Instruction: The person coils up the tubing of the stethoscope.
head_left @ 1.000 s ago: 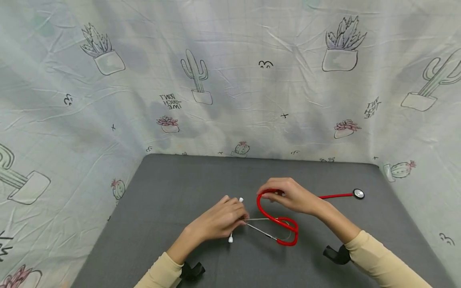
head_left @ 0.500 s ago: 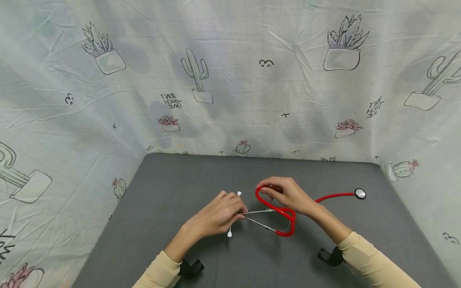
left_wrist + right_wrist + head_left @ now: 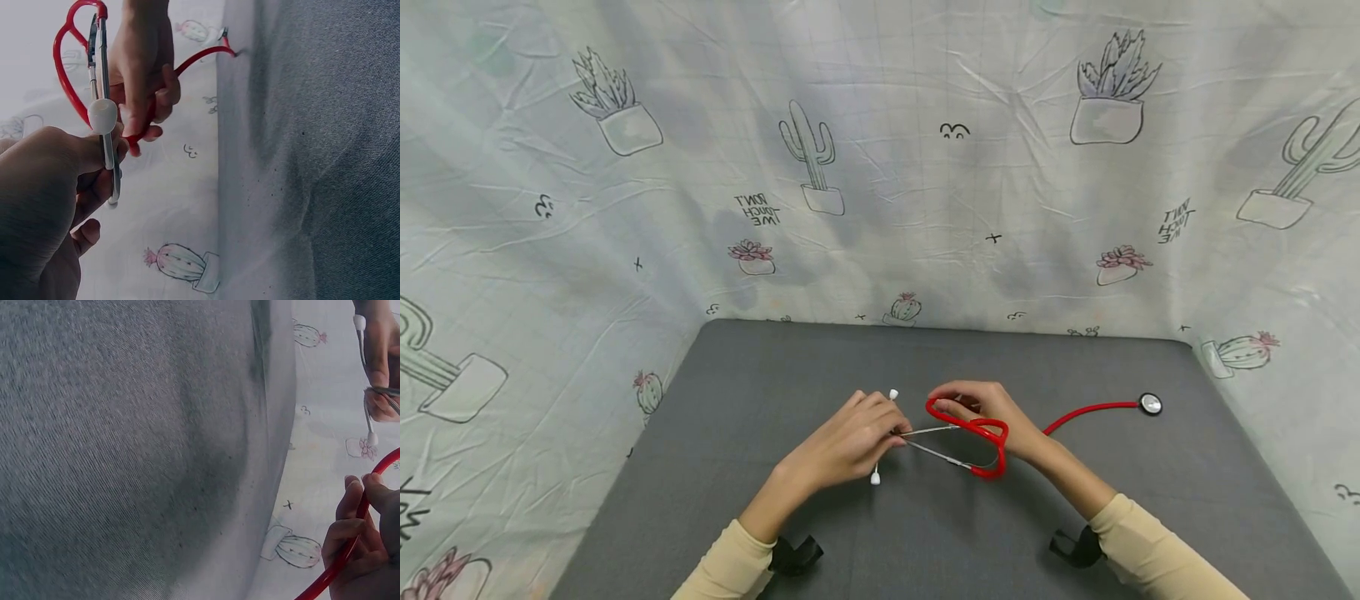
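Observation:
A stethoscope with red tubing (image 3: 988,429) is held between both hands above the grey table. My left hand (image 3: 853,437) pinches its two metal ear tubes (image 3: 936,454) where they cross, and the white ear tips (image 3: 876,478) stick out on either side of the fingers. My right hand (image 3: 988,408) grips the red tube, which bends back in a loop toward the left hand. In the right wrist view the right fingers (image 3: 350,534) curl round the tube (image 3: 334,569). The round chest piece (image 3: 1150,404) lies on the table at the right, beyond the right forearm.
The grey table (image 3: 760,375) is bordered at the back and sides by a white cloth (image 3: 880,167) printed with potted cacti. Black straps with mounts (image 3: 797,556) sit at both wrists, below the beige sleeves.
Both hands have shifted slightly, the right one leftward, with the stethoscope's loop drawn closer to the left hand. The tube to the chest piece now curves more. Both grips stay.

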`<state>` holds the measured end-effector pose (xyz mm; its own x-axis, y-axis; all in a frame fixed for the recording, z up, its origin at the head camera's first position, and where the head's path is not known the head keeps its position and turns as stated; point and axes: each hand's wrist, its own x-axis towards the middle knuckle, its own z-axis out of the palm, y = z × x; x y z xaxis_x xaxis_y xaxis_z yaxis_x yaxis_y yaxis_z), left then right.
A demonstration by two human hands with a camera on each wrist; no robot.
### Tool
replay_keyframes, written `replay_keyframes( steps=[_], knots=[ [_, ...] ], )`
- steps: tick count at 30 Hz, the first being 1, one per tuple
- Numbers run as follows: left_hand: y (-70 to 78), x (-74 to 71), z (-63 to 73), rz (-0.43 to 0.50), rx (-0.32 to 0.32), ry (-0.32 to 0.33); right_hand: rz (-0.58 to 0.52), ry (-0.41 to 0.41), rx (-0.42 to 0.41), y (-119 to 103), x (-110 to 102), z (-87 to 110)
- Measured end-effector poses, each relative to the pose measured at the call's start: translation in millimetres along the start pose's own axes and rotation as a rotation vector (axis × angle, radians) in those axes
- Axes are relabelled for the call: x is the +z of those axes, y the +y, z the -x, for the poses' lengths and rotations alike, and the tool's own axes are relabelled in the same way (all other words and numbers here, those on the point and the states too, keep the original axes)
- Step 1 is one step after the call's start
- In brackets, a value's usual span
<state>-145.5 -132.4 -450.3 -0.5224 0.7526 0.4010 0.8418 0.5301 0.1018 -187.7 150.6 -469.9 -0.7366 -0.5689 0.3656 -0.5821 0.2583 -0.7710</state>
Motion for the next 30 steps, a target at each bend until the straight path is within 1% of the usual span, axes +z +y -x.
replay_keyframes(
  steps=[5,8,9,11,12,16,17,18,19,20,24,25,27,29,30],
  knots=[
    [-0.6,-0.6,-0.9,-0.017,-0.002,0.008,-0.017,-0.006,0.057,1.7,9.1,4.8],
    [-0.9,-0.4,-1.4,-0.026,-0.007,0.014,0.016,-0.007,0.067,1.6,14.9,6.2],
    [-1.1,-0.2,-1.5,-0.030,-0.011,0.017,0.020,-0.005,0.058,1.4,16.5,6.3],
    [-1.3,-0.4,-2.1,-0.040,-0.018,0.026,0.028,0.002,0.017,1.1,19.4,6.3],
    [-1.6,-0.4,-2.4,-0.043,-0.020,0.030,0.032,0.007,-0.019,0.9,20.7,6.1],
    [-2.4,-1.1,-3.0,-0.056,-0.029,0.046,0.081,0.052,-0.210,0.1,24.9,4.9],
    [-2.6,-1.3,-3.0,-0.057,-0.032,0.049,0.097,0.068,-0.242,-0.4,25.8,5.0],
    [-2.8,-1.3,-3.0,-0.055,-0.035,0.052,0.106,0.080,-0.257,-0.9,26.5,5.5],
    [-2.9,-1.5,-3.0,-0.055,-0.038,0.054,0.106,0.086,-0.249,-1.6,27.2,6.3],
    [-2.9,-1.6,-3.3,-0.055,-0.042,0.054,0.104,0.086,-0.220,-2.5,27.8,7.3],
    [-3.7,-0.7,-4.0,-0.062,-0.055,0.057,0.083,0.051,-0.003,-5.2,30.4,11.9],
    [-4.0,-0.3,-4.3,-0.068,-0.056,0.060,0.091,0.039,0.035,-5.4,31.1,12.4],
    [-4.9,1.0,-4.6,-0.077,-0.055,0.072,0.108,0.031,0.058,-4.2,32.8,13.0],
    [-6.1,2.7,-4.8,-0.084,-0.053,0.091,0.120,0.034,0.023,-1.9,34.4,13.6],
    [-6.5,3.4,-4.7,-0.088,-0.052,0.100,0.106,0.036,0.005,-0.4,35.2,13.8]
  ],
)
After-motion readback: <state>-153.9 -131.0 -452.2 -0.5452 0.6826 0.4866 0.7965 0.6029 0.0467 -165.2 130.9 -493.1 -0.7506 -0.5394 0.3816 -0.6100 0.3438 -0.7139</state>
